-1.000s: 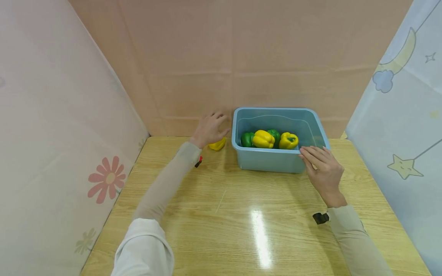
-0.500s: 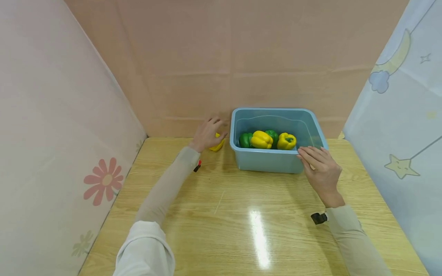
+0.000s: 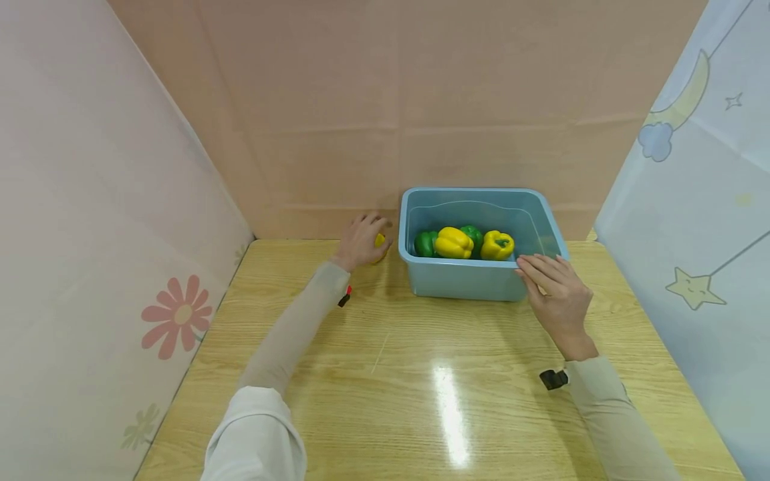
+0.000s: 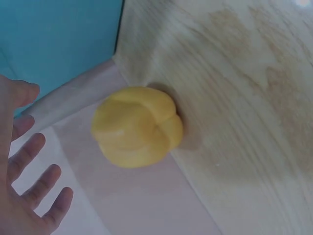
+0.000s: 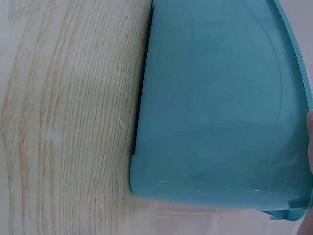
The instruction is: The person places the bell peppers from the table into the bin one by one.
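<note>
A yellow bell pepper [image 4: 139, 127] sits on the table beside the left end of a blue plastic bin [image 3: 463, 280]. My left hand [image 3: 361, 242] is over this pepper and covers most of it in the head view. In the left wrist view, the left hand's fingers [image 4: 32, 152] are spread, with a gap between them and the pepper. At the bin's front right corner, my right hand [image 3: 559, 297] holds the rim, fingers over the top and thumb against the outside. Inside the bin lie two yellow bell peppers [image 3: 454, 243] and two green bell peppers [image 3: 425, 244].
The bin stands at the back of the wooden table [image 3: 373, 401], close to a brown cloth backdrop [image 3: 301, 133]. Patterned cloth walls [image 3: 78, 234] flank the table on both sides. A small black-and-red piece [image 3: 345, 296] shows at the left wrist.
My left hand has come down and slightly nearer over the loose yellow bell pepper, hiding more of it. The right hand stays at the bin's rim. The head view has shifted a little.
</note>
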{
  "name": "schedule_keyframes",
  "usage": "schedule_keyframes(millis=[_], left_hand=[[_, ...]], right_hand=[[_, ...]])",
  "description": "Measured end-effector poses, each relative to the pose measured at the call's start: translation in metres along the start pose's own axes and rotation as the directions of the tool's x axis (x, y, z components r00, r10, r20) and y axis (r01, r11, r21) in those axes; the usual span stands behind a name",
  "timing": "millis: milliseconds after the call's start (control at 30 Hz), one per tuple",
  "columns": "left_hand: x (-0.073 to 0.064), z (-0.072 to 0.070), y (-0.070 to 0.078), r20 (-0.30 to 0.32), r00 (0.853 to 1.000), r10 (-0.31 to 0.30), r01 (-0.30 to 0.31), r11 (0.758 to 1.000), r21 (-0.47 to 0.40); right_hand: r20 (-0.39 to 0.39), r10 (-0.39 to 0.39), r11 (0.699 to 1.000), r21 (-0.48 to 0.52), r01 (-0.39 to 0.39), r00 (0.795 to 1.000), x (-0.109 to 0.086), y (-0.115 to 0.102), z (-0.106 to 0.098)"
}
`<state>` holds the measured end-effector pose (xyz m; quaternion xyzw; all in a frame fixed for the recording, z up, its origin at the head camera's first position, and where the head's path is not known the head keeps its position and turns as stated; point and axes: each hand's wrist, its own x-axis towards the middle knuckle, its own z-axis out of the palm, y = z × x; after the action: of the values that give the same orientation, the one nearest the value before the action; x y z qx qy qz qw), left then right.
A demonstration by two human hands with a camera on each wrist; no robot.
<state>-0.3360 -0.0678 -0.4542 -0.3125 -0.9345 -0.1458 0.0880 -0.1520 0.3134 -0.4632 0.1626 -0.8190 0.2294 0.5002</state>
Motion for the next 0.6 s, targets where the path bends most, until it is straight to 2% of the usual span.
schedule_keyframes(millis=[167,367,467,600], left_hand=[[-0.001,0.005,-0.002,0.010,0.999,-0.032,0.032,0.999,0.010],[-0.001,0.017,-0.007,-0.040,0.997,-0.062,0.061,0.998,-0.013],[-0.001,0.025,-0.010,-0.041,0.995,-0.095,0.094,0.995,-0.027],[-0.001,0.034,-0.013,-0.013,0.987,-0.159,0.158,0.986,-0.043]], right_hand=[[-0.002,0.002,1.000,0.005,-0.002,1.000,0.000,0.000,0.000],[-0.001,0.000,1.000,0.005,0.000,1.000,0.001,0.001,0.001],[-0.004,-0.005,1.000,0.001,0.005,1.000,0.000,0.000,0.001],[-0.012,-0.004,1.000,0.000,0.004,1.000,-0.001,-0.001,0.001]])
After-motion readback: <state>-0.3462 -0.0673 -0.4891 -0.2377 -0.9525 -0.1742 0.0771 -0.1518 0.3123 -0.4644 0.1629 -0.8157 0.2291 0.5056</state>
